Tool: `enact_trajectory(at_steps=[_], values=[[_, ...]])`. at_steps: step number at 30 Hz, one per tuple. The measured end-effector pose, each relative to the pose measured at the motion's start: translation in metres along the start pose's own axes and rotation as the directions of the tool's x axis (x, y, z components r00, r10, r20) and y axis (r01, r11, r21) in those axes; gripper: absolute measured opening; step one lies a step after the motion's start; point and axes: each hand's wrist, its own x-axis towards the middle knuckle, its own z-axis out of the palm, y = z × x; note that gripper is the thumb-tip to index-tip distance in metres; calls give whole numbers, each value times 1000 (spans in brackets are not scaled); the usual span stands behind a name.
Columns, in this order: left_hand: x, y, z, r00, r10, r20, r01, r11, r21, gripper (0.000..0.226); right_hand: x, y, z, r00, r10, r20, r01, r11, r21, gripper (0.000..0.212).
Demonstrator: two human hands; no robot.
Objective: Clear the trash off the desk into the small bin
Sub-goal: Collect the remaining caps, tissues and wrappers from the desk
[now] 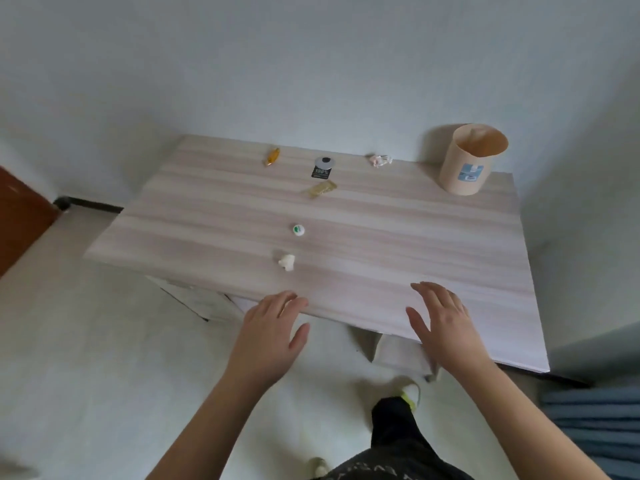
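Trash lies along the middle of the pale wooden desk. Nearest me is a crumpled white paper ball, then a white bottle cap with a green mark. Farther back are a clear yellowish wrapper, a black and silver packet, an orange candy wrapper and a crumpled pinkish tissue. The small beige bin stands upright at the far right corner. My left hand and my right hand hover open over the desk's near edge, holding nothing.
White walls close in behind the desk and on its right. A brown door stands at the far left. A white drawer unit sits under the desk. Blue fabric lies at the lower right, beside my legs and shoe.
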Motion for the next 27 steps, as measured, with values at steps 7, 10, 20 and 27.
enact_trajectory(at_steps=[7, 10, 20, 27], values=[[-79, -47, -24, 988, -137, -70, 135, 990, -35, 46, -30, -52, 14, 993, -104, 55, 106, 993, -45, 47], [-96, -55, -26, 980, -167, -106, 163, 986, -44, 47, -32, -72, 18, 989, -134, 69, 137, 990, -34, 47], [-78, -64, -5, 977, -207, -48, 204, 977, -66, 42, -2, -90, 43, 966, -228, 123, 236, 971, -46, 49], [-45, -87, -8, 973, -229, -18, 230, 973, 15, 43, 47, -98, 58, 947, -274, 169, 274, 961, 21, 54]])
